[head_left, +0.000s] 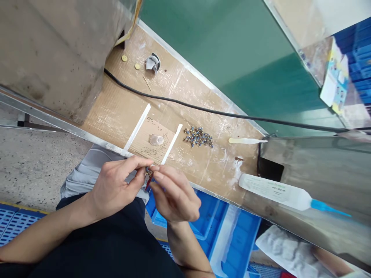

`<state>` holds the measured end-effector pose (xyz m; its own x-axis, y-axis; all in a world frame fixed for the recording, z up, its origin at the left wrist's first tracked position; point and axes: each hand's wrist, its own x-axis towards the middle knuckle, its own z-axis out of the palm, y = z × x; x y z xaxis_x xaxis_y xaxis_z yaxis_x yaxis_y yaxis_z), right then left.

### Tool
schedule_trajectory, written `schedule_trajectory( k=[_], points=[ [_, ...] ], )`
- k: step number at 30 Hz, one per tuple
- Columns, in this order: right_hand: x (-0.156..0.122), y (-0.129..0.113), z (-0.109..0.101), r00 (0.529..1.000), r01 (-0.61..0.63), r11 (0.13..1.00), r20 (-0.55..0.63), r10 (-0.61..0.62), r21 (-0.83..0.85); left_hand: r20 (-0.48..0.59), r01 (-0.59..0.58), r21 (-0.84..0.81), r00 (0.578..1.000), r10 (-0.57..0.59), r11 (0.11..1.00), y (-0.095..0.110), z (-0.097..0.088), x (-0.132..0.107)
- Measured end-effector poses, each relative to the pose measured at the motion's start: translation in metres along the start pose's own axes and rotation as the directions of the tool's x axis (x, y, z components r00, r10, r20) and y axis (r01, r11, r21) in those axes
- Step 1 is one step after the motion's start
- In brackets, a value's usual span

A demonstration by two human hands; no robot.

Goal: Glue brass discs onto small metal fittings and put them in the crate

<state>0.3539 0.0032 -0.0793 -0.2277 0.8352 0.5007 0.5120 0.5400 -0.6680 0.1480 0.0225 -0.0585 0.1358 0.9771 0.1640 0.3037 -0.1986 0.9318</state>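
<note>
My left hand [116, 185] and my right hand [174, 195] meet at the near edge of a cardboard-covered bench [121, 112]. Both pinch one small metal part with a red bit [148, 175] between thumb and fingertips. Just beyond my fingers lies a cardboard pad [149, 141] framed by two white strips, with a shiny round disc [156, 139] on it. A pile of several small metal parts [198, 136] lies to the right of the pad.
A black cable [203, 110] crosses the bench. A white glue bottle with a blue nozzle [286, 193] lies at right, beside a white spatula [246, 141]. Blue plastic crates [220, 227] stand below the bench edge. A grey concrete block [58, 46] stands at left.
</note>
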Motion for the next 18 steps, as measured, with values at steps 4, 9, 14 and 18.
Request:
schedule_trajectory(
  k=[4,9,14,18],
  points=[
    [0.020,-0.008,0.006,0.964,-0.237,0.953,-0.072,0.254,0.188,0.007,-0.029,-0.003,1.000,0.029,1.000,-0.002,0.001,0.000],
    [0.026,-0.009,0.010,0.915,-0.384,0.851,0.024,0.403,0.359,0.021,-0.105,0.032,0.994,0.104,0.994,-0.004,0.002,0.002],
    [0.026,-0.008,0.012,0.906,-0.399,0.830,0.030,0.422,0.390,0.032,-0.121,0.037,0.992,0.120,0.992,-0.004,0.005,0.002],
    [0.025,-0.007,0.011,0.887,-0.435,0.811,0.033,0.460,0.390,0.064,-0.035,-0.054,0.997,0.039,0.998,-0.005,0.009,0.003]
  ],
)
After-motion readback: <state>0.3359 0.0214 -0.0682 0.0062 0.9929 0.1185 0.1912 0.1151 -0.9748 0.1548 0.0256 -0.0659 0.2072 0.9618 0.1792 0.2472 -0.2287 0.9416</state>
